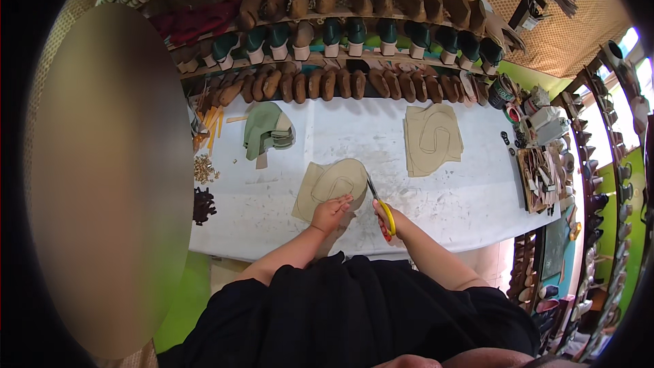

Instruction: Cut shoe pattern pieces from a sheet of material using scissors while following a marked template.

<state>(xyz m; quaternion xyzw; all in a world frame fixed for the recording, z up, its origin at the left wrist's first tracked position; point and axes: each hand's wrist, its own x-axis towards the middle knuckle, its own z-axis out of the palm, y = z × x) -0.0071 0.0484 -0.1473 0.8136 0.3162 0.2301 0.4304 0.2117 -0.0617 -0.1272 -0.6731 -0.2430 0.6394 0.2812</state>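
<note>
My right hand [388, 221] is wrapped round the handles of a pair of scissors [389, 216], yellow and red with dark blades. Their blades reach up to the rounded right edge of a tan sheet [313, 185] with outlines drawn on it. My left hand [332, 211] grips the sheet's near edge, its fingers over the top; the thumb is hard to make out. The sheet's right side is curved, while its left side keeps straight edges and corners. Both hands are over the near middle of a white-covered table [354, 133].
Another stack of tan sheets [434, 140] with drawn curves lies at right. Green cut pieces [262, 129] are at left, near small gold-coloured bits [206, 169] and a dark pile [203, 206]. Shoe lasts [327, 85] line shelves behind; containers [548, 123] crowd the right end. A blurred patch covers the far left.
</note>
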